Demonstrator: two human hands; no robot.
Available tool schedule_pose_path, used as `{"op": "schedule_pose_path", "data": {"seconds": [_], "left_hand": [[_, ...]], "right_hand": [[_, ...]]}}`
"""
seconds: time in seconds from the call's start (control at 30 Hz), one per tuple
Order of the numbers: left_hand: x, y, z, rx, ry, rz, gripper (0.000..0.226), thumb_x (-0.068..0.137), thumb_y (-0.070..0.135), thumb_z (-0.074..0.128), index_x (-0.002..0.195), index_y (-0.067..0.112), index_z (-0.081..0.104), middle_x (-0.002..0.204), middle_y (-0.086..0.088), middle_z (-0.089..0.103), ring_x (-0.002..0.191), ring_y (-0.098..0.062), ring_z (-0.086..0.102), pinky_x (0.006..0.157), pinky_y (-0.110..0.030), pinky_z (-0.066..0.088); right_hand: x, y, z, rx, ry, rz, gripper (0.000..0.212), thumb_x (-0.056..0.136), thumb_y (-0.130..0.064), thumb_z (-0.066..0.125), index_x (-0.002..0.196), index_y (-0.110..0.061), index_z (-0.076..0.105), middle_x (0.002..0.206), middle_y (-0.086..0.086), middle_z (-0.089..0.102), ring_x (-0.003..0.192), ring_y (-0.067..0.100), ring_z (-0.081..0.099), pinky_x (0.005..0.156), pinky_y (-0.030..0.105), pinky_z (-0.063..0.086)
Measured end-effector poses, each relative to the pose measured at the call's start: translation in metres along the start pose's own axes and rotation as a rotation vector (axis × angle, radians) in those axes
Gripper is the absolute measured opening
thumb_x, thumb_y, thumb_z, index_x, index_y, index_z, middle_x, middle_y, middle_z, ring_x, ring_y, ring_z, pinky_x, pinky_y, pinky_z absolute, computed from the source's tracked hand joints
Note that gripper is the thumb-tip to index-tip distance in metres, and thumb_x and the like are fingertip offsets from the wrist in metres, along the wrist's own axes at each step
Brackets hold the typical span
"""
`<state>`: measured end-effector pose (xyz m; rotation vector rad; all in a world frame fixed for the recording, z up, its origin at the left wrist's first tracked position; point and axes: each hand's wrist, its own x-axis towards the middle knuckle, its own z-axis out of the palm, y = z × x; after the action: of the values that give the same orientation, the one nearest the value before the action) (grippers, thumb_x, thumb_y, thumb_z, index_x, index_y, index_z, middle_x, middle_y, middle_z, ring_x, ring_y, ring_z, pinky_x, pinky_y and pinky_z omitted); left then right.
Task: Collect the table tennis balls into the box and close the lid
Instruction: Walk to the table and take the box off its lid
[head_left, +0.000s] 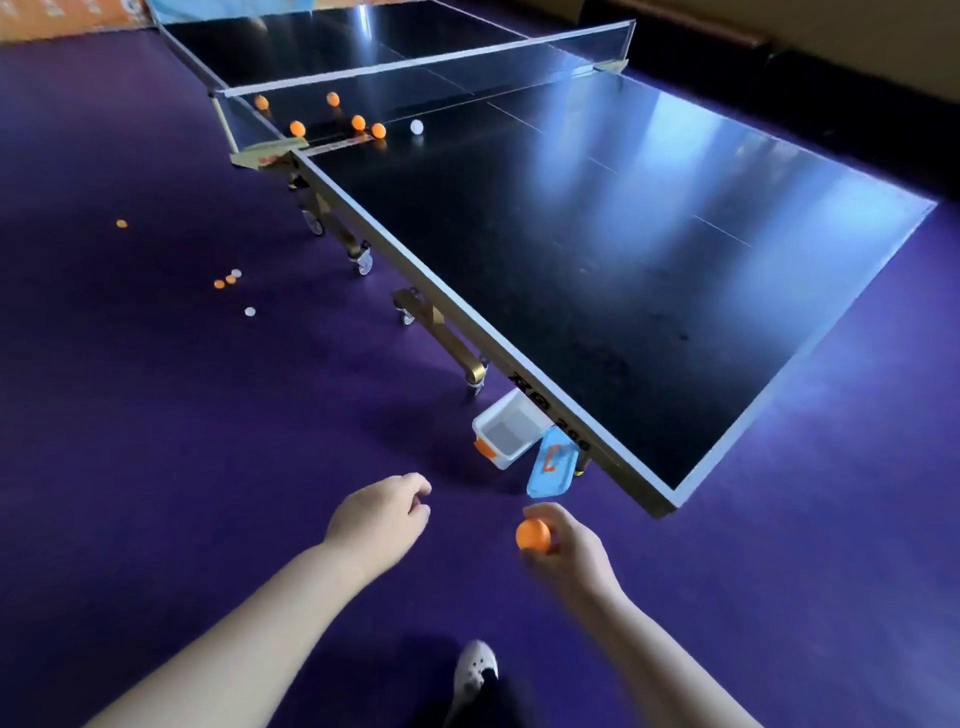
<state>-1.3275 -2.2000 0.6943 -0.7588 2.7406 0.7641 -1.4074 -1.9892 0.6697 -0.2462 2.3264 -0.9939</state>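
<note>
Head view looks down along two bare forearms stretched forward over the purple floor (156, 467). The right hand (569, 545) is turned with its palm to the left, fingers and thumb curled round an orange ball (533, 534), which shows round, smooth and plain at the hand's inner side. The left hand (382, 514) hangs back-up beside it, fingers loosely curled and holding nothing (the two hands are near each other but apart).

Just ahead of the hands a white box (511, 434) sits open on the floor, partly under the long edge of the dark table (623, 260); it has an orange latch on its near corner and its grey bottom shows. A blue lid (553, 465) leans tilted at the box's right side.

A cluster of balls (358, 122), five orange and one white, lies on the table close to the net (426, 78) at its left end. Some scattered balls (230, 279), three orange and two white, rest on the floor well to the left of the box. A white shoe (475, 670) shows at the bottom edge.
</note>
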Motion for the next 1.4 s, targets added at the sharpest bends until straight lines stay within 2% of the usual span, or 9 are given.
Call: {"op": "schedule_pose_path", "data": {"seconds": [0.23, 0.33, 0.57, 0.73, 0.87, 0.97, 1.1, 1.2, 1.4], "left_hand": [[0.145, -0.018, 0.003, 0.005, -0.041, 0.005, 0.036, 0.095, 0.028, 0.044, 0.131, 0.026, 0.047, 0.116, 0.011, 0.061, 0.1, -0.018, 0.061, 0.073, -0.028, 0.044], [0.22, -0.039, 0.011, 0.007, -0.014, -0.076, 0.039, 0.095, 0.027, 0.043, 0.134, 0.025, 0.043, 0.123, 0.008, 0.06, 0.106, -0.019, 0.06, 0.084, -0.032, 0.049], [0.375, -0.108, 0.058, -0.045, -0.099, -0.136, 0.039, 0.095, 0.032, 0.045, 0.133, 0.024, 0.046, 0.126, 0.002, 0.06, 0.111, -0.025, 0.058, 0.084, -0.033, 0.045], [0.453, -0.166, 0.113, -0.019, -0.186, -0.094, 0.04, 0.096, 0.035, 0.043, 0.135, 0.024, 0.044, 0.133, 0.0, 0.056, 0.12, -0.024, 0.055, 0.093, -0.031, 0.043], [0.505, -0.223, 0.181, 0.04, -0.184, -0.047, 0.039, 0.095, 0.031, 0.043, 0.133, 0.022, 0.046, 0.13, 0.001, 0.059, 0.119, -0.023, 0.057, 0.095, -0.032, 0.044], [0.536, -0.256, 0.222, 0.051, -0.156, -0.035, 0.036, 0.095, 0.028, 0.043, 0.13, 0.021, 0.048, 0.122, 0.003, 0.064, 0.111, -0.023, 0.06, 0.09, -0.032, 0.048], [0.57, -0.292, 0.27, 0.023, -0.105, -0.023, 0.032, 0.096, 0.028, 0.041, 0.126, 0.023, 0.05, 0.121, 0.007, 0.063, 0.105, -0.021, 0.062, 0.083, -0.03, 0.049], [0.583, -0.311, 0.295, -0.004, -0.057, -0.023, 0.031, 0.096, 0.028, 0.041, 0.124, 0.024, 0.05, 0.119, 0.009, 0.063, 0.1, -0.021, 0.062, 0.075, -0.028, 0.046], [0.583, -0.34, 0.328, -0.078, -0.061, -0.014, 0.035, 0.096, 0.03, 0.041, 0.131, 0.029, 0.046, 0.119, 0.014, 0.062, 0.096, -0.017, 0.06, 0.075, -0.028, 0.046]], "right_hand": [[0.133, 0.0, 0.025, 0.036, -0.001, 0.195, 0.025, 0.078, -0.025, 0.068, 0.096, -0.036, 0.054, 0.079, -0.009, 0.059, 0.072, 0.012, 0.059, 0.067, 0.03, 0.051], [0.211, 0.003, 0.051, -0.013, -0.012, 0.259, 0.02, 0.078, -0.035, 0.068, 0.094, -0.029, 0.058, 0.085, -0.002, 0.066, 0.081, 0.019, 0.064, 0.071, 0.034, 0.053], [0.379, 0.024, 0.125, -0.061, -0.032, 0.344, 0.024, 0.075, -0.019, 0.072, 0.091, -0.023, 0.055, 0.088, 0.004, 0.062, 0.086, 0.026, 0.06, 0.079, 0.037, 0.05], [0.48, 0.064, 0.174, -0.064, 0.079, 0.396, 0.014, 0.071, -0.027, 0.067, 0.078, -0.021, 0.057, 0.067, -0.002, 0.056, 0.067, 0.02, 0.053, 0.057, 0.025, 0.038], [0.562, 0.123, 0.226, -0.069, 0.204, 0.422, 0.02, 0.062, -0.03, 0.068, 0.079, -0.022, 0.061, 0.062, -0.003, 0.057, 0.066, 0.023, 0.057, 0.061, 0.033, 0.046], [0.615, 0.171, 0.253, -0.095, 0.277, 0.401, 0.05, 0.058, -0.033, 0.065, 0.104, -0.015, 0.064, 0.078, 0.008, 0.064, 0.079, 0.033, 0.065, 0.071, 0.041, 0.051], [0.659, 0.197, 0.273, -0.18, 0.396, 0.421, 0.045, 0.083, -0.016, 0.066, 0.127, -0.013, 0.054, 0.116, 0.018, 0.064, 0.107, 0.036, 0.058, 0.085, 0.035, 0.042], [0.689, 0.22, 0.289, -0.216, 0.448, 0.394, 0.056, 0.088, -0.02, 0.062, 0.14, -0.016, 0.04, 0.131, 0.014, 0.057, 0.119, 0.034, 0.052, 0.095, 0.036, 0.037], [0.723, 0.252, 0.319, -0.445, 0.252, 0.353, 0.053, 0.091, -0.034, 0.055, 0.14, -0.019, 0.042, 0.136, 0.013, 0.054, 0.125, 0.033, 0.047, 0.103, 0.039, 0.036]]}}
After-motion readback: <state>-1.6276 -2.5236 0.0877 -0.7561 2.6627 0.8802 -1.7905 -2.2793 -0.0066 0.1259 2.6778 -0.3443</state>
